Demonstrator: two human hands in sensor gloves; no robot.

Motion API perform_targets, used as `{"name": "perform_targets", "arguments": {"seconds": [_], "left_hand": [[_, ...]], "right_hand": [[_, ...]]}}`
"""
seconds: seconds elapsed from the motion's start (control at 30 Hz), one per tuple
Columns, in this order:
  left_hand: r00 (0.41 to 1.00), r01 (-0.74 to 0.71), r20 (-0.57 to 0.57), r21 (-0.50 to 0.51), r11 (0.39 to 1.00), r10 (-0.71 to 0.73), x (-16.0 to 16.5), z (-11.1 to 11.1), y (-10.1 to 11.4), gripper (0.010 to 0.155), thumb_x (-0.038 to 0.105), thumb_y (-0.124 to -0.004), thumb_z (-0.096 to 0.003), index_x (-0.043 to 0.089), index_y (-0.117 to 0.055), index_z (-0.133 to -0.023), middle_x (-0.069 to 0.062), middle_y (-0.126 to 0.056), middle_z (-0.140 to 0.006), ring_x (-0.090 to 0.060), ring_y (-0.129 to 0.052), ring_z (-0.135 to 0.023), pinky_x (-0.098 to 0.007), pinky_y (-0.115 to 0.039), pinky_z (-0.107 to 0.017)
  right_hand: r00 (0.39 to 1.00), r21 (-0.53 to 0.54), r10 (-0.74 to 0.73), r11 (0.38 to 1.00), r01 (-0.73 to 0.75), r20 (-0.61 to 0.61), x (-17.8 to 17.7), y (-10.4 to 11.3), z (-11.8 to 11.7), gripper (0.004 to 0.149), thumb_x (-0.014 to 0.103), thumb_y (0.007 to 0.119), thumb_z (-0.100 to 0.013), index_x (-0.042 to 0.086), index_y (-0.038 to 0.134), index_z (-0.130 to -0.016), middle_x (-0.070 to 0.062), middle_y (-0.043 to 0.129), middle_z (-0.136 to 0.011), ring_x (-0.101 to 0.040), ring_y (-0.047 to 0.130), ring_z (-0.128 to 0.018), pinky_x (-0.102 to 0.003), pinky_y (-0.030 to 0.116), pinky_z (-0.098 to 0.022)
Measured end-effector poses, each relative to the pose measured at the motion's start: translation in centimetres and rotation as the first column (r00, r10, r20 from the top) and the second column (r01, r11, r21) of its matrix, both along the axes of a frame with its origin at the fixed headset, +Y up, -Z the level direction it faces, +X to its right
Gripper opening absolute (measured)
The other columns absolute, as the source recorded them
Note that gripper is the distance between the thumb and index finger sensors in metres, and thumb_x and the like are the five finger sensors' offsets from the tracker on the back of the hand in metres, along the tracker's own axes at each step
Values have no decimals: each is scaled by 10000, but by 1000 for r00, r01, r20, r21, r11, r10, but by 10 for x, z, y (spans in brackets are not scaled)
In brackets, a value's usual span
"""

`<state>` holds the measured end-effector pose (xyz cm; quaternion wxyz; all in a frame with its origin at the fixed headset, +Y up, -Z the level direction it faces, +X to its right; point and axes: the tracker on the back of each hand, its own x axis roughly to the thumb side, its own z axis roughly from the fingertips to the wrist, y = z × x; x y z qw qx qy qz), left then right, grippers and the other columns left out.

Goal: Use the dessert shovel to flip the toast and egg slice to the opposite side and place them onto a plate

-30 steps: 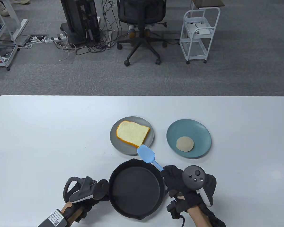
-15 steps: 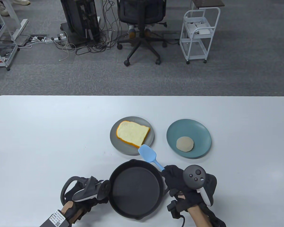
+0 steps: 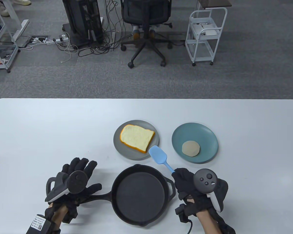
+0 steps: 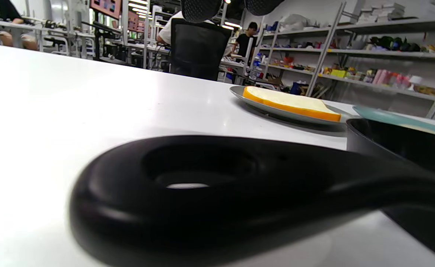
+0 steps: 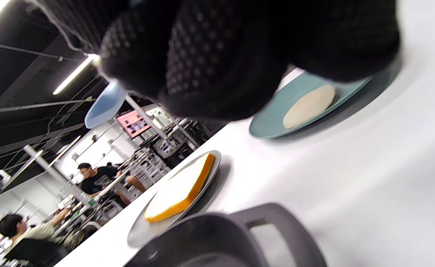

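Toast (image 3: 136, 141) lies flat on the grey plate (image 3: 117, 143), orange crust along its near edge; the plate stands on the white tabletop (image 3: 51, 136). Black skillet (image 3: 140, 193), the largest item, sits nearest the person, its long handle (image 3: 100, 196) pointing left. Teal plate (image 3: 205, 134), right of the grey plate and apart from it, carries the pale round egg slice (image 3: 190, 148). Left hand (image 3: 73, 185), fingers extended and relaxed, hovers over the handle's end without gripping it. Right hand (image 3: 197, 192) has its grip curled round the stem of the blue dessert shovel (image 3: 158, 156), whose blade hangs just beside the grey plate's near-right rim.
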<state>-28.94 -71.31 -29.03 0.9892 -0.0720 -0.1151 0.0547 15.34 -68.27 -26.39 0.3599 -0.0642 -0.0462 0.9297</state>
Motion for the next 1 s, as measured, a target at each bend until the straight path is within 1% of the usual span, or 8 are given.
{"name": "perform_targets", "arguments": {"seconds": [0.17, 0.33, 0.5, 0.57, 0.7, 0.83, 0.9, 1.0], "left_hand": [[1000, 23, -13, -13, 1000, -24, -3, -2, -3, 986, 800, -489, -288, 339, -280, -1135, -118, -303, -1247, -481, -250, -1145, -687, -265, -787], [999, 37, -10, -19, 999, -37, -1, -2, -3, 986, 799, -490, -290, 336, -279, -1135, -119, -300, -1247, -480, -241, -1146, -686, -261, -788], [999, 45, 1, -18, 999, -45, 2, -1, -4, 985, 798, -489, -290, 336, -285, -1135, -118, -300, -1247, -484, -243, -1143, -687, -263, -788], [999, 49, 5, -18, 999, -49, 3, -1, -5, 986, 797, -490, -290, 332, -288, -1136, -121, -302, -1246, -483, -242, -1144, -687, -263, -788], [998, 55, 8, -19, 998, -55, 4, 0, -6, 984, 798, -490, -290, 333, -295, -1135, -123, -306, -1245, -484, -248, -1143, -687, -267, -787], [998, 67, 12, -25, 997, -67, 5, 0, -6, 964, 797, -492, -291, 360, -316, -1132, -118, -314, -1246, -483, -250, -1143, -687, -269, -786], [997, 73, 16, -31, 997, -72, 7, 0, -8, 967, 796, -494, -291, 354, -316, -1132, -121, -316, -1245, -484, -254, -1142, -686, -270, -786], [997, 80, 20, -34, 996, -79, 8, 0, -9, 971, 795, -494, -291, 345, -318, -1133, -119, -318, -1244, -483, -255, -1142, -685, -273, -787]], "right_hand": [[994, -7, 18, 1000, -18, 112, 27, -2, -6, 500, 481, 774, -442, 143, 919, -780, 81, 1058, -406, -130, 1049, -263, -360, 887, -246], [964, -34, 5, 999, 4, 264, 63, -7, -21, 499, 476, 771, -446, 142, 913, -789, 77, 1059, -420, -135, 1051, -275, -362, 886, -255], [917, -110, 24, 994, 22, 398, 95, -23, -42, 501, 471, 768, -449, 140, 905, -800, 74, 1060, -435, -140, 1053, -288, -365, 886, -264], [895, -162, 66, 987, 7, 442, 105, -32, -52, 502, 470, 767, -450, 139, 903, -802, 74, 1060, -439, -140, 1053, -293, -365, 886, -267], [865, -266, 148, 964, -17, 479, 111, -48, -64, 503, 468, 766, -450, 136, 905, -801, 75, 1060, -439, -139, 1053, -298, -364, 886, -270], [841, -338, 206, 941, -29, 500, 110, -60, -72, 508, 471, 759, -451, 134, 903, -803, 78, 1059, -442, -132, 1053, -302, -360, 887, -274], [848, -361, 206, 932, -19, 488, 110, -67, -76, 511, 469, 756, -453, 131, 900, -808, 76, 1059, -447, -129, 1054, -310, -358, 888, -279], [863, -361, 172, 932, 12, 474, 106, -75, -80, 517, 466, 752, -455, 122, 896, -814, 63, 1061, -461, -139, 1055, -334, -364, 887, -294]]}}
